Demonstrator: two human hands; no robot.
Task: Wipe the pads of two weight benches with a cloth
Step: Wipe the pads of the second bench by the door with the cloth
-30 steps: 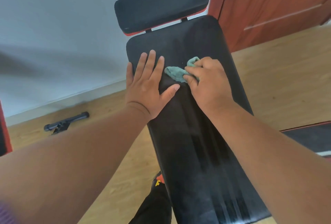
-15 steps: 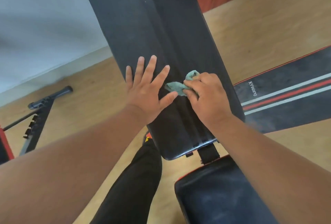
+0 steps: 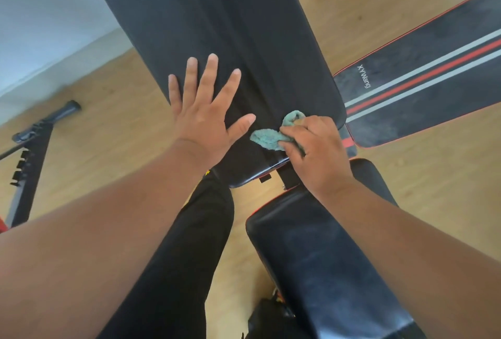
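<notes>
A long black back pad (image 3: 217,26) of a weight bench runs from the top of the view down to its lower end near the middle. My left hand (image 3: 206,119) lies flat on it with fingers spread. My right hand (image 3: 317,154) grips a small teal cloth (image 3: 267,139) and presses it on the pad's lower right corner. Below that lies the bench's black seat pad (image 3: 306,252), with my right forearm over it. A second bench pad (image 3: 433,81), black with red and white stripes, lies on the floor at the right.
Wooden floor (image 3: 108,154) surrounds the bench. A black metal frame with a handle (image 3: 35,132) lies on the floor at the left, near the white wall (image 3: 40,13). My leg in black trousers (image 3: 189,243) stands beside the bench.
My right hand has dragged the cloth down the back pad from its upper part to its lower end. My left hand slid down alongside it, and the view tilted downward.
</notes>
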